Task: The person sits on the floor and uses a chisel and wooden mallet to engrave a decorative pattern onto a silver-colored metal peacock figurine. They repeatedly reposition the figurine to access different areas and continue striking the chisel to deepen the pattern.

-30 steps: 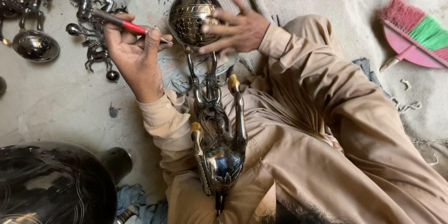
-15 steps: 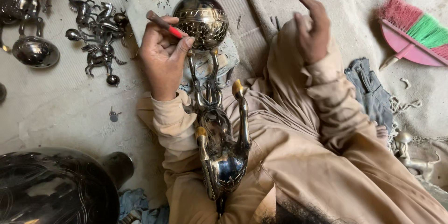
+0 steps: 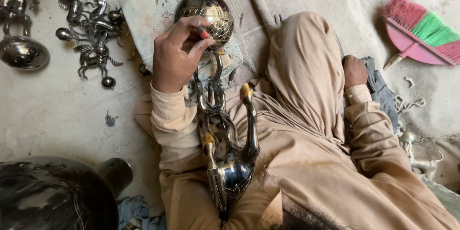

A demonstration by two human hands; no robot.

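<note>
The left hand (image 3: 178,55) pinches a red-tipped tool (image 3: 201,31) against the engraved metal globe (image 3: 205,15) propped on the lap, right hand (image 3: 355,71) closed on cloth — unsteadied, the globe could likely roll — smearing the line.

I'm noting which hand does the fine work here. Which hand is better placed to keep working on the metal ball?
Left. The left hand rests on the metal ball, gripping a red-tipped tool; the right hand is down by the knee.

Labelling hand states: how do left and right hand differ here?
The left hand is raised at the metal globe, fingers curled round a red-tipped tool; the right hand is down by the knee, on dark cloth, with no tool seen. Both are bare, in tan sleeves.
</note>
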